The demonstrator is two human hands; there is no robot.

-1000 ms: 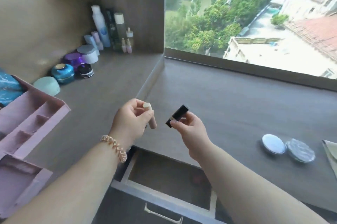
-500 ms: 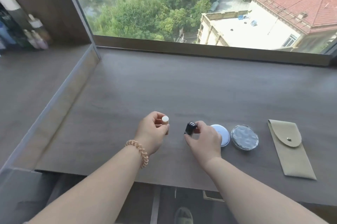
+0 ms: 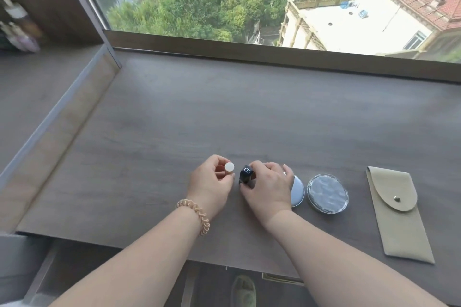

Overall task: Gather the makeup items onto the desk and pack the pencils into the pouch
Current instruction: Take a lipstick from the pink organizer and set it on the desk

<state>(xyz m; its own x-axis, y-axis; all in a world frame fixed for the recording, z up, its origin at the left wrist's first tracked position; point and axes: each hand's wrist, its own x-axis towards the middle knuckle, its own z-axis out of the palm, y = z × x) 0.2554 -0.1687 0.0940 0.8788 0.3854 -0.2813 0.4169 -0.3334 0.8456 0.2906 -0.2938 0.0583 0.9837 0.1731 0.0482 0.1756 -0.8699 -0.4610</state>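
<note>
The wide grey-brown wooden desk (image 3: pixel 224 107) below the window bears, at its right, a flat beige fabric pouch (image 3: pixel 399 219) with its snap flap closed. Left of it lies a round clear-lidded compact (image 3: pixel 327 194), then a round white compact (image 3: pixel 298 193), partly covered by the right hand (image 3: pixel 268 187), which grips an upright black lipstick tube (image 3: pixel 246 174). Just beside it, the left hand (image 3: pixel 212 187) pinches a white-capped tube (image 3: pixel 229 167); a coiled beige band (image 3: pixel 197 214) rings its wrist.
</note>
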